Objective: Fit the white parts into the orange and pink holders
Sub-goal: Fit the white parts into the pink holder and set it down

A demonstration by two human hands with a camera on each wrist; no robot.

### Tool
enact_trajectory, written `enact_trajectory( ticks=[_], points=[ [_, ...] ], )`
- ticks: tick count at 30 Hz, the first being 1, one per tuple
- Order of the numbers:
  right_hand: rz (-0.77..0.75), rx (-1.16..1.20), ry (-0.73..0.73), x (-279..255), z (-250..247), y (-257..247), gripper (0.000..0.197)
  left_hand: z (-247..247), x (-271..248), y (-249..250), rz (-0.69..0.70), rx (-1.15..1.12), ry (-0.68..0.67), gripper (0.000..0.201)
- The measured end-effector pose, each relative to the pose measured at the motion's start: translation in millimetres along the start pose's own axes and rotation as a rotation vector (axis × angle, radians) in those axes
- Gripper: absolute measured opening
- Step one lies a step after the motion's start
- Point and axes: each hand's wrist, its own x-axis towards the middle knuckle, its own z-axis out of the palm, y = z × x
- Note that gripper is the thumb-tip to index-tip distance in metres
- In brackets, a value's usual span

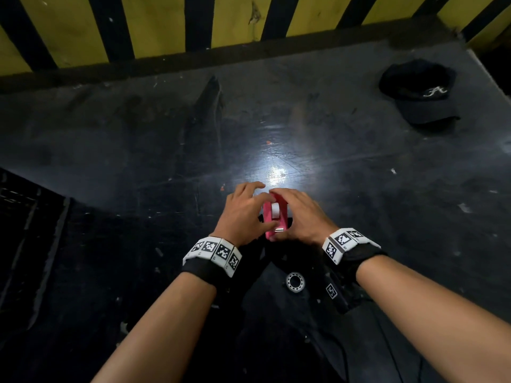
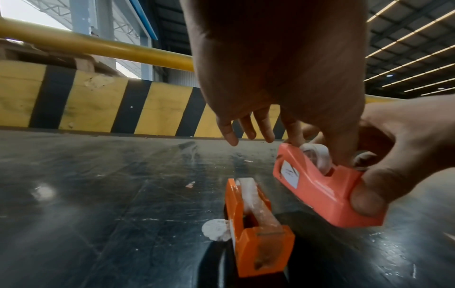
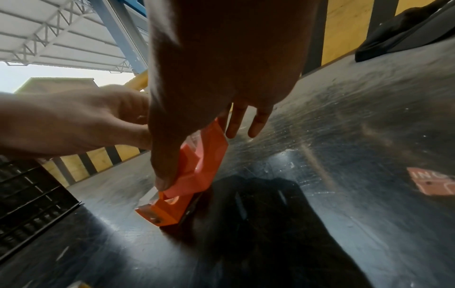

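Both hands meet over the pink holder point(image 1: 269, 217), which is lifted a little off the dark table. A white roll point(image 1: 275, 210) sits in its slot. My right hand point(image 1: 301, 214) grips the holder end to end, thumb point(image 2: 366, 196) on the near end. My left hand point(image 1: 243, 214) pinches it from the other side, thumb point(image 2: 342, 154) down beside the white roll point(image 2: 317, 155). The orange holder point(image 2: 258, 233) lies on the table just below with a white part point(image 2: 248, 193) in it, and a small white disc point(image 2: 216, 230) lies at its side. In the right wrist view the pink holder point(image 3: 204, 159) hangs over the orange holder point(image 3: 165, 210).
A black cap point(image 1: 417, 92) lies at the far right of the table point(image 1: 138, 139). A metal bearing ring point(image 1: 295, 281) rests on black cloth near my wrists. A black crate point(image 1: 22, 217) stands at the left. A yellow and black striped barrier point(image 1: 166, 23) runs along the back.
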Motion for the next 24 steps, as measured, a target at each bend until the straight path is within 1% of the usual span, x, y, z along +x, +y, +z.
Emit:
enact_trajectory(
  ticks=[4, 9, 13, 17, 18, 19, 21, 22, 23, 24],
  points=[
    [-0.016, -0.003, 0.001, -1.7, 3.2, -0.1, 0.107, 3.4, 1.5, 3.0, 0.0, 0.011, 0.029, 0.045],
    [0.043, -0.013, -0.026, 5.0, 9.3, 15.3, 0.112, 2.4, 0.7, -1.8, 0.075, -0.182, 0.072, 0.04],
    [0.061, -0.036, -0.069, 16.5, 15.9, 25.5, 0.115, -8.4, -2.6, -6.5, 0.044, -0.265, 0.089, 0.036],
    [0.067, -0.042, -0.081, 17.4, 18.2, 30.3, 0.122, -14.3, -5.6, -9.7, -0.015, -0.33, 0.051, 0.037],
    [0.066, -0.017, -0.062, 15.0, 14.9, 25.8, 0.116, -14.9, -6.1, -10.9, -0.037, -0.343, 0.045, 0.037],
    [0.055, 0.031, -0.013, 12.8, 10.8, 20.2, 0.102, -15.8, -6.6, -11.3, -0.064, -0.352, 0.039, 0.038],
    [0.001, 0.194, 0.15, 10.4, 3.0, 10.2, 0.054, -18.0, -9.0, -10.5, -0.115, -0.37, 0.035, 0.039],
    [-0.001, 0.284, 0.207, 9.0, -0.6, 4.3, 0.033, -19.8, -10.7, -9.0, -0.129, -0.38, 0.038, 0.039],
    [0.013, 0.357, 0.223, 6.5, -4.1, -1.9, 0.018, -21.2, -12.4, -7.1, -0.138, -0.385, 0.04, 0.038],
    [0.034, 0.404, 0.216, 3.7, -6.3, -6.9, 0.011, -23.6, -14.6, -4.3, -0.135, -0.383, 0.042, 0.037]
  ],
)
